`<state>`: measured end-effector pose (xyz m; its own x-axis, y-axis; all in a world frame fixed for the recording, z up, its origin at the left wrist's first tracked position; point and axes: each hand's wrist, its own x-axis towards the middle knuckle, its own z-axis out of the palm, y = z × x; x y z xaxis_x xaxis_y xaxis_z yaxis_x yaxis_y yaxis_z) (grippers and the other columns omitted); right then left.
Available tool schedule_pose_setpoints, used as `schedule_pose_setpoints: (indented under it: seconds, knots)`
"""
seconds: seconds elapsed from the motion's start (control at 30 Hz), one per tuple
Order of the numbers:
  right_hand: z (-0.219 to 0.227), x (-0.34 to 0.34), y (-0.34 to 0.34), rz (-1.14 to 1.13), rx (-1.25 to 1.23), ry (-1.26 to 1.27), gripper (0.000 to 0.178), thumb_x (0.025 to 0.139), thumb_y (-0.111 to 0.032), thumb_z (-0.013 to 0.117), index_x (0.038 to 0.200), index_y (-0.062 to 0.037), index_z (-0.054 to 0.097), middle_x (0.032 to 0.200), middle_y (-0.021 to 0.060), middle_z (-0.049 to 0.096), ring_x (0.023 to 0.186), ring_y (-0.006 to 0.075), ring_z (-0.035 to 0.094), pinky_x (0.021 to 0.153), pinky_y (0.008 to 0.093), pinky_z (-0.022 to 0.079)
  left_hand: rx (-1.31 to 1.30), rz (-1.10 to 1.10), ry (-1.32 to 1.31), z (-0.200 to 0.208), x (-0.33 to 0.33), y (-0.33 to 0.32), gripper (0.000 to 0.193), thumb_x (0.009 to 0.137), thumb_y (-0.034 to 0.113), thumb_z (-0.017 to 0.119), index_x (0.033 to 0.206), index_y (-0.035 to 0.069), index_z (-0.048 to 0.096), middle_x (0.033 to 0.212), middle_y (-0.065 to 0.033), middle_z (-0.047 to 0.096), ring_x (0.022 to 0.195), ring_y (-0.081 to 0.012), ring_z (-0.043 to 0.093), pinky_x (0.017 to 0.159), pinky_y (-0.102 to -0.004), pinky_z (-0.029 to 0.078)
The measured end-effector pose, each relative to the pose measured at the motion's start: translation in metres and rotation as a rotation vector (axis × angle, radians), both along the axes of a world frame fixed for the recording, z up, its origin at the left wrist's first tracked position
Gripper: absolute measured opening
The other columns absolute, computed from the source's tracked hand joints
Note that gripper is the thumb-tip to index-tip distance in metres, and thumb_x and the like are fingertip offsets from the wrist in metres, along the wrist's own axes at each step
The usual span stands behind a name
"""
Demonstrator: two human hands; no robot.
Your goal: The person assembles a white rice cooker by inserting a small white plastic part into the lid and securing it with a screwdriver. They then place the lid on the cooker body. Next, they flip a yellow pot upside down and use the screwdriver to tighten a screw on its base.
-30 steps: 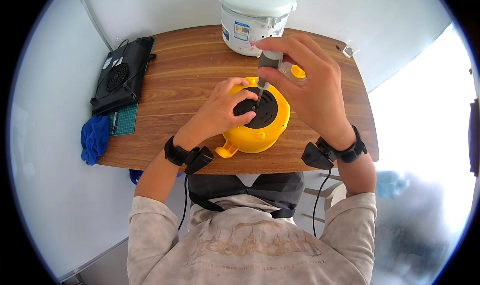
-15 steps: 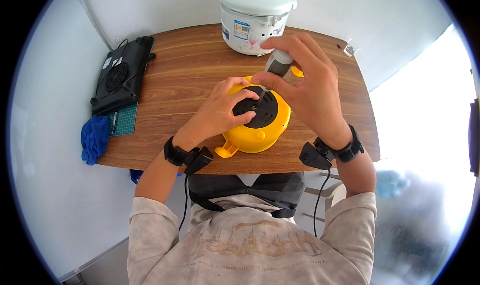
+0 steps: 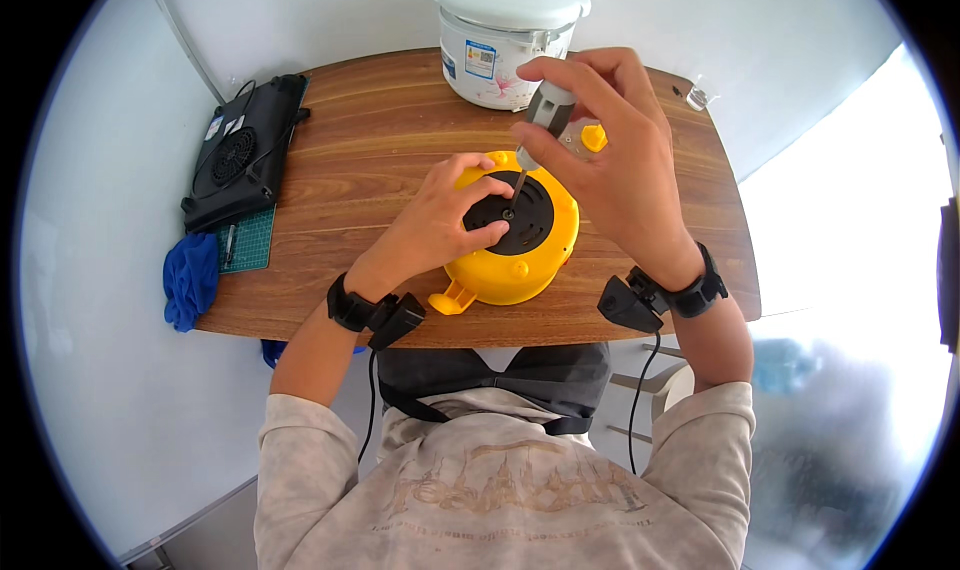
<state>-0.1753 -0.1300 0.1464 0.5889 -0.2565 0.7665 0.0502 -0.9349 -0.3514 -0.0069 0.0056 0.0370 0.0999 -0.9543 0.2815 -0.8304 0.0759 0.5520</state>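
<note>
A round yellow appliance (image 3: pixel 512 278) lies on the table with a black slotted disc (image 3: pixel 537 232) facing up and a yellow handle-like part at its near left. My left hand (image 3: pixel 437 213) holds it steady, fingers bent over its left side, with forefinger and thumb apart on either side of a screw (image 3: pixel 508 214) in the disc. In my right hand (image 3: pixel 620 145) is a screwdriver (image 3: pixel 549 110) with a grey and white handle, gripped between thumb and fingers. Its shaft slants down to the screw, and the tip appears to touch it.
A white rice cooker (image 3: pixel 510 50) stands at the back. Beyond my right hand lies a small yellow piece (image 3: pixel 594 138). At left are a black device with a fan grille (image 3: pixel 235 155), a green mat (image 3: pixel 255 235) and a blue cloth (image 3: pixel 190 280). A small clear container (image 3: pixel 700 96) sits far right.
The screwdriver handle has moved slightly left and nearer, and my right fingers have shifted around it. More of the small yellow piece shows. My left hand has stayed nearly in place.
</note>
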Motion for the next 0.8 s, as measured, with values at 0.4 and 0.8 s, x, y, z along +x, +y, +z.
schedule_pose_setpoints:
  seconds: [0.4, 0.8]
  knots:
    - [0.0047, 0.0002, 0.0066, 0.15, 0.089, 0.049, 0.041, 0.08, -0.002, 0.072, 0.12, -0.0086, 0.064, 0.102, 0.012, 0.065, 0.082, 0.0296, 0.067, 0.072, 0.0374, 0.054, -0.037, 0.021, 0.05, 0.0018, -0.0032, 0.0014, 0.038, 0.085, 0.03, 0.075, 0.119, 0.012, 0.068, 0.142, -0.0121, 0.046, 0.136, -0.0349, 0.042, 0.115, -0.0454, 0.036]
    - [0.0046, -0.0009, 0.005, 0.13, 0.072, 0.111, 0.046, 0.082, -0.006, 0.076, 0.125, -0.0093, 0.06, 0.11, 0.0118, 0.06, 0.085, 0.0316, 0.065, 0.073, 0.0402, 0.054, -0.025, 0.021, 0.078, 0.0005, -0.0021, 0.0008, 0.037, 0.086, 0.03, 0.075, 0.118, 0.014, 0.069, 0.142, -0.012, 0.046, 0.136, -0.035, 0.042, 0.115, -0.0462, 0.036]
